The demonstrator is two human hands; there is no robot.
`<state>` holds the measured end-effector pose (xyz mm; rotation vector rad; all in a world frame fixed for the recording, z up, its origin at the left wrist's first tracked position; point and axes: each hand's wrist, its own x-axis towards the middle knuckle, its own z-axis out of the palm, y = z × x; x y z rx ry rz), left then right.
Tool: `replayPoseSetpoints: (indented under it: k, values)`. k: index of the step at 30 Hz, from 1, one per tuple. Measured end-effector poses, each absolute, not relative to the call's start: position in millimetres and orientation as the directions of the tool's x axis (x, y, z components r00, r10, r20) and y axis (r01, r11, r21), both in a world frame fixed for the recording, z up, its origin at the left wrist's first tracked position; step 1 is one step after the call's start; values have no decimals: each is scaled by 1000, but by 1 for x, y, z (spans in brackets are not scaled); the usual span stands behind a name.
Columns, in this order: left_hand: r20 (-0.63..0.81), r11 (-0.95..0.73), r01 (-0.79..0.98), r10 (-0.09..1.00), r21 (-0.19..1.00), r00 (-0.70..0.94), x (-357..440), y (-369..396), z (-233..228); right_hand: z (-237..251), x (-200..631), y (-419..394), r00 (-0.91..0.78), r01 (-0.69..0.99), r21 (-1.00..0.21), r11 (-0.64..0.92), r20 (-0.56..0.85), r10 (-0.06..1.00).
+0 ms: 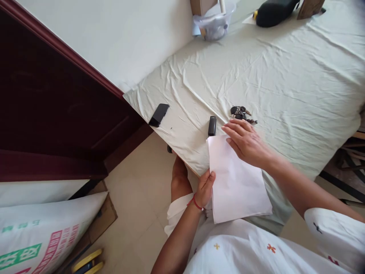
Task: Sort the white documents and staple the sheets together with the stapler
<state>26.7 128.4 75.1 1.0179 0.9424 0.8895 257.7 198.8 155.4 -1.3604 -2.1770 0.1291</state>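
Note:
A stack of white paper sheets [238, 182] lies partly over the table's near edge and partly above my lap. My left hand [205, 186] is closed on its left edge, thumb on top. My right hand [246, 142] rests at the upper edge of the sheets with its fingers stretched out, palm down. Just beyond the paper's top left corner is a small black oblong object [212, 125] that looks like a stapler. A bunch of keys [241, 113] lies right beyond my right fingertips.
A black wedge-shaped object [159, 114] sits at the left edge of the cloth-covered table [273, 76]. At the back are a clear plastic tub [215, 28] and a black case [276, 13]. On the floor at left are a printed sack [51, 228] and a yellow-and-black item [88, 262].

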Motion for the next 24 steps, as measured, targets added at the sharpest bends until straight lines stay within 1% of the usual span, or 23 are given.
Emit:
replayPoseSetpoints:
  k: [3, 5, 7, 9, 11, 16, 20, 24]
  values:
    - [-181, 244, -133, 914, 961, 363, 28, 124, 74, 151, 258, 213, -407, 778, -402, 483, 264, 875]
    - [-189, 244, -112, 912, 963, 363, 26, 123, 72, 147, 261, 218, -450, 742, -452, 495, 211, 868]
    - [-210, 263, -108, 911, 959, 355, 25, 125, 72, 144, 264, 222, -474, 700, -501, 508, 205, 856]
    - [-224, 277, -118, 915, 953, 335, 25, 130, 73, 141, 265, 223, -479, 675, -524, 519, 224, 849]
    - [-236, 288, -144, 925, 947, 299, 27, 139, 75, 139, 263, 224, -481, 673, -518, 528, 235, 844]
    - [-262, 302, -238, 947, 923, 186, 41, 167, 81, 138, 251, 225, -510, 693, -474, 543, 210, 834]
    - [-278, 332, -296, 937, 896, 211, 54, 176, 87, 138, 241, 222, -472, 746, -428, 510, 200, 858]
    - [-313, 349, -311, 936, 884, 159, 57, 173, 84, 138, 236, 216, -473, 768, -417, 486, 142, 870]
